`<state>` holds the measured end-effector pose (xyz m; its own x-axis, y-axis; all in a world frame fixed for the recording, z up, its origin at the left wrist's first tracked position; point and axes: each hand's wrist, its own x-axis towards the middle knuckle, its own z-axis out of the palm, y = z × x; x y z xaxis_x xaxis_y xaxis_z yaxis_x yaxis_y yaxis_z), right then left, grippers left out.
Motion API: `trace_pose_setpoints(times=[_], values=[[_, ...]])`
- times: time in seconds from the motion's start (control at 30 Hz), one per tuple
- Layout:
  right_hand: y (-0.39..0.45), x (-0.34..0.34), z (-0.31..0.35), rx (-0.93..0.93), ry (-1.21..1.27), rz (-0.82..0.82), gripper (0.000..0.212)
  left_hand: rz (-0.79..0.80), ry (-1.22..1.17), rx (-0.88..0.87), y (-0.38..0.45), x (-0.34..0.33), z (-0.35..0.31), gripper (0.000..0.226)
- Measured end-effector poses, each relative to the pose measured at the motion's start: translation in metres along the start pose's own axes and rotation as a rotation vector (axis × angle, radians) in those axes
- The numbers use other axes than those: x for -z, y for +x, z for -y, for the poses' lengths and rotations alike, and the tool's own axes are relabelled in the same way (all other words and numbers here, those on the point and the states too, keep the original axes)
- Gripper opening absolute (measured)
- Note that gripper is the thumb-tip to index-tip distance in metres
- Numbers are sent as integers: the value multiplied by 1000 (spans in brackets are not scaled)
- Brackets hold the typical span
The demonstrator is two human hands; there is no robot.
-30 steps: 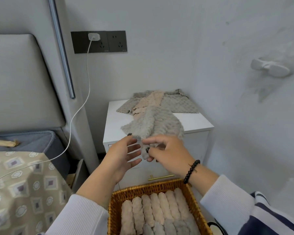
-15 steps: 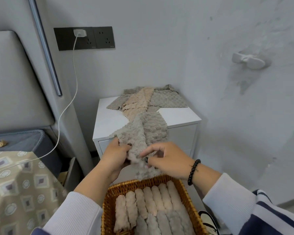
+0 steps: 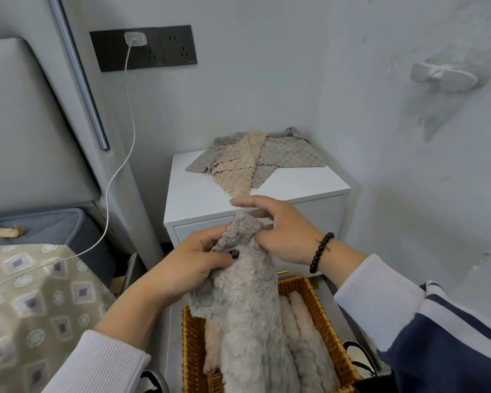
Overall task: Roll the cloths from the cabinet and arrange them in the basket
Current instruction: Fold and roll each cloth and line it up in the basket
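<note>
Fluffy grey cloth (image 3: 250,302), a second ago on the white cabinet (image 3: 210,199), now hangs over my woven wicker basket (image 3: 193,336) of rolled cloths, left hand (image 3: 190,265) and right hand (image 3: 281,231) pinching its top edge, ready for rolling.

A pale grey plastered wall (image 3: 267,89) carries a black double socket panel (image 3: 143,48); a grey padded headboard (image 3: 26,123) stands left.

A fluffy grey cloth (image 3: 247,293) hung unrolled over the wicker basket (image 3: 328,330). Rolled cloths (image 3: 304,330) lay within. Flat cloths (image 3: 253,157) remained atop the white cabinet (image 3: 199,194).
</note>
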<state>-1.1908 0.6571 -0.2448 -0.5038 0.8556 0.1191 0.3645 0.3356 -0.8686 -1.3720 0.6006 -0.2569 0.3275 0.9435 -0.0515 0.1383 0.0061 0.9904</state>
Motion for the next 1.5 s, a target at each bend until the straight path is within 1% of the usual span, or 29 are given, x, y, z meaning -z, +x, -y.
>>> trace_pose_setpoints(times=[0.03,0.07,0.1,0.13,0.2,0.23,0.27,0.33,0.4,0.47,0.5,0.57,0.67,0.73,0.83,0.9,0.93,1.03,1.07,1.13,1.2,1.23,1.27,1.33,1.4,1.47,1.5], values=[[-1,-5,3,29,7,87,66,10,12,10,-4,4,0,39],[-1,-9,5,45,-1,156,67,11,29,17,-7,8,1,36],[-1,-13,6,54,-31,202,62,2,50,21,-10,12,1,33],[-1,-16,6,56,-81,230,51,-14,75,25,-13,16,2,30],[1,-22,4,45,-188,235,24,-61,124,45,-20,25,2,28],[1,-24,2,35,-220,225,16,-91,140,55,-22,28,2,26],[1,-25,1,29,-232,216,14,-124,155,62,-25,31,2,24],[1,-24,-1,42,-251,201,19,-189,190,78,-27,34,2,19],[-1,-22,-1,75,-290,181,29,-238,242,91,-28,36,2,13],[-2,-17,-1,88,-309,133,38,-275,280,95,-28,39,3,5],[-3,-13,-1,83,-301,104,40,-295,287,96,-28,41,4,5],[-3,-4,-2,42,-261,54,38,-329,294,91,-27,43,7,5],[-6,10,-7,-10,-184,23,33,-355,360,83,-25,45,11,18],[-8,18,-11,-17,-177,26,26,-400,440,81,-22,46,15,19],[-10,27,-18,-12,-208,15,24,-513,610,46,-18,45,19,15],[-11,33,-23,-26,-222,-13,18,-585,725,25,-17,45,20,18],[-12,36,-25,-41,-236,-31,16,-614,735,15,-15,45,20,21],[-13,52,-32,-109,-334,-111,12,-664,666,-7,-12,46,21,27],[-13,58,-34,-128,-362,-141,13,-650,620,-11,-12,47,21,28],[-15,68,-38,-162,-370,-200,24,-528,506,4,-14,49,19,29],[-18,76,-40,-217,-294,-262,32,-363,502,59,-19,51,18,34],[-17,79,-42,-248,-228,-287,30,-316,549,83,-21,51,19,34],[-17,80,-44,-279,-157,-306,26,-307,591,82,-22,51,20,29],[-16,82,-47,-337,5,-330,21,-387,590,41,-23,50,19,15],[-15,83,-47,-365,287,-338,20,-513,455,0,-24,49,16,14],[-15,86,-44,-348,567,-320,18,-606,158,-53,-27,50,9,11],[-15,88,-43,-325,672,-309,22,-624,-20,-78,-28,50,5,16]])
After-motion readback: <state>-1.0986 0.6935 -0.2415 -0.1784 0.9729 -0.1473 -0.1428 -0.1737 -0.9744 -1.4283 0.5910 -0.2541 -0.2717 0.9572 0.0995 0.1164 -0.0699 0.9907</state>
